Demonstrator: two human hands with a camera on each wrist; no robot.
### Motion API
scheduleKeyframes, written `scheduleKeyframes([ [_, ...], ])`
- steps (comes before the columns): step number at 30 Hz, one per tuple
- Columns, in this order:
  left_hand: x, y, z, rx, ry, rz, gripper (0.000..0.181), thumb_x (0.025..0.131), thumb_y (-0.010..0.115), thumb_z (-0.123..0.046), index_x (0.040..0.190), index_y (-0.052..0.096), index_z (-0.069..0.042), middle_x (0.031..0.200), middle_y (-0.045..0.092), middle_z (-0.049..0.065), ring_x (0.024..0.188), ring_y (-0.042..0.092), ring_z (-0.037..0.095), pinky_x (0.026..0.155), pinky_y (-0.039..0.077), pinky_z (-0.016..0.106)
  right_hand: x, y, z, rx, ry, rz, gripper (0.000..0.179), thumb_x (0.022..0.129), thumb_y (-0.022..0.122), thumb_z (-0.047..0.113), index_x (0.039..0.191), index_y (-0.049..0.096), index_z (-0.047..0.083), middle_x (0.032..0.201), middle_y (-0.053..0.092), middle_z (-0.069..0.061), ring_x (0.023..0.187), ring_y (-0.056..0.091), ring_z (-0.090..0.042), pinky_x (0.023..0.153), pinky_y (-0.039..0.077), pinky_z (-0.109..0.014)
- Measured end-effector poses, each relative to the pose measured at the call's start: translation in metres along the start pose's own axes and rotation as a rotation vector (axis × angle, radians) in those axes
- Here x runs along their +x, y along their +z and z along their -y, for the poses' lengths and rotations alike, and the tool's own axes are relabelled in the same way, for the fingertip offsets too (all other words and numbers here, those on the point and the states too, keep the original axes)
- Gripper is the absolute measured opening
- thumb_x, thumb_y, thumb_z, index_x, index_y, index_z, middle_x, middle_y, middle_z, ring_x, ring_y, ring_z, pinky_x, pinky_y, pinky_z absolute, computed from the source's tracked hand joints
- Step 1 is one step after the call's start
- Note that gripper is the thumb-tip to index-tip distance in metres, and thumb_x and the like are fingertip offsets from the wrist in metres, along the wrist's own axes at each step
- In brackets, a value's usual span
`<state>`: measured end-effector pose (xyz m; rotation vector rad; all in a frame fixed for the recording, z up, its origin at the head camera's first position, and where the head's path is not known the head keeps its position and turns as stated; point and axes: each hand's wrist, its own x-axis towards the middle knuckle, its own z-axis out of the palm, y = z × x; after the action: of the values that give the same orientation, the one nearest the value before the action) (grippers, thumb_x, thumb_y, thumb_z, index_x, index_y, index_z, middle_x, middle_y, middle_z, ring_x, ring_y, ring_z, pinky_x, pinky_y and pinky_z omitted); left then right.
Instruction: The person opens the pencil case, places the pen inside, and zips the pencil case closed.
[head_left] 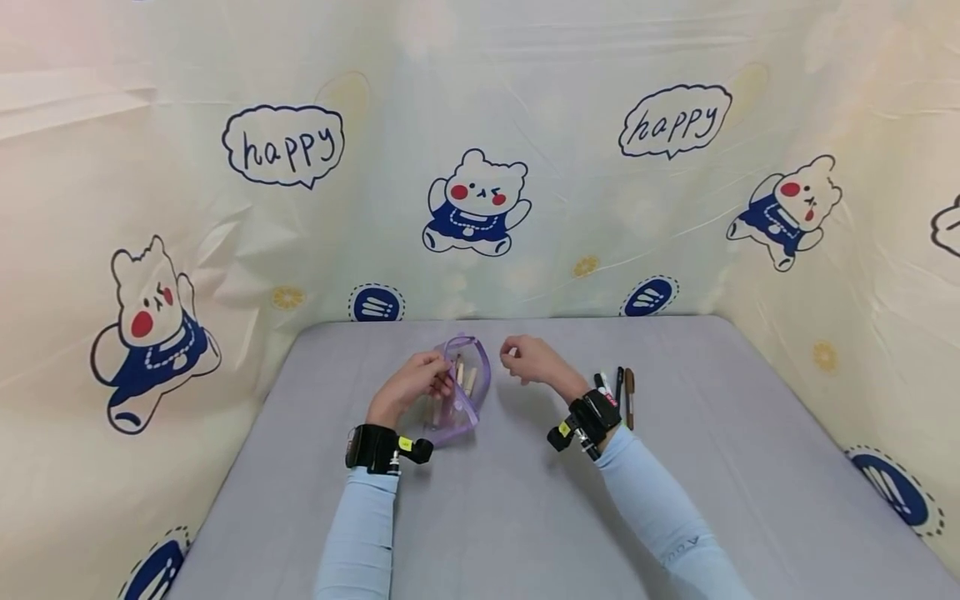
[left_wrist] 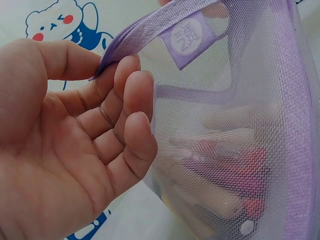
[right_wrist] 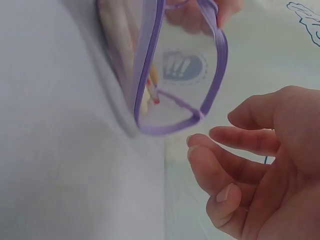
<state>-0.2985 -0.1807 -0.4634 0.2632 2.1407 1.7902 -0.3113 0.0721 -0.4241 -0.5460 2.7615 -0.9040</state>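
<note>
My left hand [head_left: 414, 385] pinches the top edge of a see-through mesh zip pouch [left_wrist: 250, 65] with purple trim. In the left wrist view its thumb and index finger grip a corner of the zip band, while the other fingers bend loosely beside the mesh. Through the mesh show several pale wooden sticks or pencils [left_wrist: 215, 197] with red and pink parts. The pouch's mouth [right_wrist: 222, 55] gapes toward my right hand [head_left: 538, 363], which hovers a little to the right. Nothing is between the right hand's loosely bent fingers [right_wrist: 205, 170].
On the grey table [head_left: 510, 517], a brown pen [head_left: 630, 396] and a black pen [head_left: 619, 382] lie right of the right wrist. Another dark and white pen [head_left: 602, 385] is partly hidden by that wrist's camera. A printed curtain [head_left: 570, 100] hangs behind the table.
</note>
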Motion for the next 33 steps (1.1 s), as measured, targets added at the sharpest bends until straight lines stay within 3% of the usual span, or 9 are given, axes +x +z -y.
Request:
scheduleKeyframes([
  [7,-0.002,-0.004,-0.001,0.004,0.012,-0.001,0.024,0.102,0.047,-0.02,0.089,0.056,-0.003,0.08,0.061,0.006,0.07,0.058,0.017,0.065,0.05,0.029,-0.011,-0.014,-0.022,-0.055,0.028,-0.001,0.025,0.098,0.052,0.021,0.114,0.064,0.006,0.093,0.068,-0.012,0.073,0.062,-0.018,0.06,0.053,-0.027],
  [12,-0.003,-0.004,-0.001,0.001,-0.004,-0.001,0.023,0.103,0.045,-0.018,0.088,0.055,-0.003,0.08,0.062,0.006,0.07,0.058,0.018,0.066,0.05,0.03,-0.02,-0.023,-0.036,-0.074,0.07,0.009,0.026,0.098,0.052,0.022,0.116,0.063,0.006,0.1,0.068,-0.017,0.076,0.061,-0.02,0.062,0.053,-0.028],
  [24,-0.002,-0.004,0.002,-0.026,-0.015,0.007,0.022,0.102,0.046,-0.016,0.086,0.056,-0.006,0.079,0.063,0.006,0.072,0.059,0.02,0.068,0.05,0.034,-0.04,-0.027,-0.068,-0.18,0.138,-0.008,0.027,0.097,0.054,0.022,0.115,0.064,0.005,0.086,0.064,-0.007,0.065,0.058,-0.017,0.057,0.046,-0.027],
  [33,-0.002,-0.004,-0.001,-0.017,-0.013,0.002,0.022,0.103,0.045,-0.018,0.088,0.056,-0.005,0.079,0.063,0.005,0.069,0.058,0.017,0.067,0.05,0.031,-0.05,-0.033,-0.086,-0.304,0.157,-0.067,0.023,0.094,0.057,0.022,0.108,0.065,0.006,0.085,0.06,-0.006,0.071,0.053,-0.018,0.058,0.04,-0.029],
])
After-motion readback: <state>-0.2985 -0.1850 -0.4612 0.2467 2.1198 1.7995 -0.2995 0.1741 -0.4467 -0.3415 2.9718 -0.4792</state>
